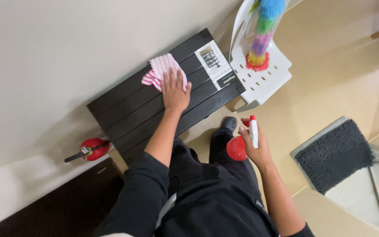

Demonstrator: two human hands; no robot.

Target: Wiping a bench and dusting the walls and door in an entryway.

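Wiping under way on the low black slatted wooden bench (154, 107) against the wall.

Left hand (175, 90) spread flat, pressing the pink-and-white striped cloth (161, 68) onto the far slats; paper label (217, 64) not yet removed. Right hand (253, 142) closed round the red spray bottle with white trigger (241, 144), held above the floor; fill level impossible to tell.
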